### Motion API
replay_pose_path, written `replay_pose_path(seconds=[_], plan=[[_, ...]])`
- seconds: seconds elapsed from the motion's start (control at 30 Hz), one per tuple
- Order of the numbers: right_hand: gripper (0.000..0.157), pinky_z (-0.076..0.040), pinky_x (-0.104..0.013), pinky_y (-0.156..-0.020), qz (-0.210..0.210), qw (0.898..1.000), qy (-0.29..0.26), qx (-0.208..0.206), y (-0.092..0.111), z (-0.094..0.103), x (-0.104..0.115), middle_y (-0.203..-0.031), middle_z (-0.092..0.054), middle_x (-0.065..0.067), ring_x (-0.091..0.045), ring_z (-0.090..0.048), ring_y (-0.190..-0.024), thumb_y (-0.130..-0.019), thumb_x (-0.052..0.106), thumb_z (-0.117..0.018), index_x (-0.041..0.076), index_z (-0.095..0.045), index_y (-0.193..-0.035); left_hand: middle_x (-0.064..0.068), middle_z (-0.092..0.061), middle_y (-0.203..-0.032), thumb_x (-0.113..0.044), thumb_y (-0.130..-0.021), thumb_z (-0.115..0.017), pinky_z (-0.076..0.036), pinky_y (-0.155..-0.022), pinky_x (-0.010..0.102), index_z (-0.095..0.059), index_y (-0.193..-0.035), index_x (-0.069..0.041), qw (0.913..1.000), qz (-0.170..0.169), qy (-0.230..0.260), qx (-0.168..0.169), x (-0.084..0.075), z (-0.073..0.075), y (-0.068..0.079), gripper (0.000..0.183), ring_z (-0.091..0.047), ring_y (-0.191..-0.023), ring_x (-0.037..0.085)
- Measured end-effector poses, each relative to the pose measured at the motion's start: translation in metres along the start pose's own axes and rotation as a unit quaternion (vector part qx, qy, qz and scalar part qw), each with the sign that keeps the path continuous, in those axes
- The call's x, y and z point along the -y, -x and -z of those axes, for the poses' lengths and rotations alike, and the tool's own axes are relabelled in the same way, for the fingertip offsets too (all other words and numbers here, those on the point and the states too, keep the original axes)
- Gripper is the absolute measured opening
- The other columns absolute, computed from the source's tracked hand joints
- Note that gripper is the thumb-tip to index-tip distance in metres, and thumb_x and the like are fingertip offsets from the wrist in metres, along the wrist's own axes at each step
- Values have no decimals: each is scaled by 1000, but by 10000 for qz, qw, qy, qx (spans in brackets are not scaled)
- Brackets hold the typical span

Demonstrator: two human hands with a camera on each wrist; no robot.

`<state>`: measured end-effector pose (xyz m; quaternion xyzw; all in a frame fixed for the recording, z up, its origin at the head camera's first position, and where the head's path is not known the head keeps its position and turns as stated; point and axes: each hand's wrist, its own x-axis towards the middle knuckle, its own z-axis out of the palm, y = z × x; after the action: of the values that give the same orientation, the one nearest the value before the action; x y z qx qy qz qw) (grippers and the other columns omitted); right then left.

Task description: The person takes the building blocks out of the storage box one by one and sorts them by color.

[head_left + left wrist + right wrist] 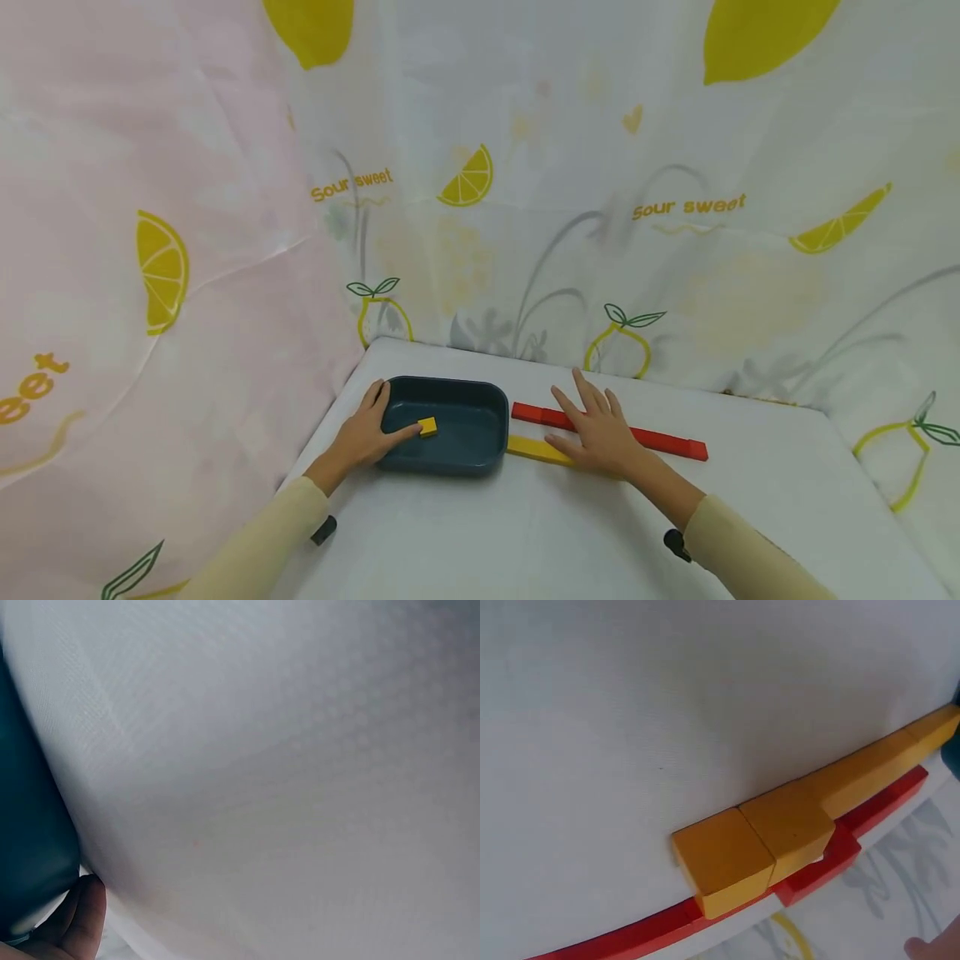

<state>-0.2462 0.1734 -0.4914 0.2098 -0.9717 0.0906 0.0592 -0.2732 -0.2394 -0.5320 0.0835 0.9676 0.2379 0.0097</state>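
Observation:
A dark blue rectangular dish (450, 462) sits on the left part of the table. My left hand (367, 433) grips its left wall, the thumb inside over the rim and the fingers along the outer side; a few fingers (86, 919) show against the dish in the left wrist view. Inside the dish lies one small yellow block (427, 427), right by the thumb tip. To the right, my right hand (603, 433) spreads its fingers over a row of yellow blocks (855, 776), holding nothing. Behind that row runs a line of red blocks (670, 443), partly hidden by the hand.
A white cloth covers the table (480, 542). Lemon-printed curtains (525, 250) rise at its back and left edges. The yellow row's left end meets the right side of the dish.

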Motion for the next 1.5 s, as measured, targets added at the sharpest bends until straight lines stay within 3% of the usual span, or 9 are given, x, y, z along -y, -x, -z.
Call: replay_pose_path(seconds=[0.47,0.7,0.97,1.1,1.23,1.37,1.5], plan=[[83,-14,-65,-118,515,9985,-190,87,-40,-7,34,-167,5,-13,-38,-22,-148,-92,65,-51,27,-22,-159,20,-8,-165,-78,-81,-55,-36,-109,61,-11,-158,0,10000,-3,52,-80,-1,0,0,118,-29,-145,43],[80,-19,-66,-116,918,9958,-27,-26,-56,-17,56,-167,-3,-16,-38,-26,-146,-94,67,-46,22,-26,-158,19,-7,-166,-77,-82,-55,-36,-109,62,-10,-158,-1,10000,39,52,-75,-4,3,-2,116,-32,-143,45],[78,-21,-59,-118,1014,9947,-139,-2,-70,-37,85,-167,-2,-16,-37,-25,-147,-97,65,-42,22,-23,-159,20,-8,-165,-77,-82,-55,-36,-109,63,-12,-158,-1,9999,76,10,-69,-4,1,2,116,-31,-144,45],[81,-29,-54,-118,1003,9940,-432,75,-76,-51,105,-167,1,-16,-37,-26,-148,-97,66,-41,23,-16,-160,21,-12,-164,-76,-82,-57,-37,-107,63,-15,-157,1,9999,98,-8,-134,-3,-5,6,115,-34,-142,46],[81,-36,-56,-113,884,9916,-897,292,-80,-64,123,-167,3,-16,-39,-29,-147,-97,62,-44,24,-11,-161,23,-11,-164,-77,-82,-55,-39,-105,62,-14,-156,2,10000,27,-82,38,-2,-13,8,116,-33,-142,47],[78,-44,-55,-106,860,9880,-1247,287,-93,-71,137,-166,-4,-17,-40,-37,-143,-97,57,-51,22,-19,-159,22,-13,-164,-76,-83,-55,-40,-105,62,-15,-156,2,9998,-37,-52,-179,-2,-9,4,114,-33,-142,46],[72,-55,-45,-92,1117,9842,-1371,-53,-101,-79,146,-159,-24,-19,-33,-54,-129,-92,51,-64,19,-37,-151,21,-15,-164,-72,-84,-58,-41,-104,62,-18,-156,2,9991,-61,8,-411,-3,-8,3,111,-35,-141,45]])
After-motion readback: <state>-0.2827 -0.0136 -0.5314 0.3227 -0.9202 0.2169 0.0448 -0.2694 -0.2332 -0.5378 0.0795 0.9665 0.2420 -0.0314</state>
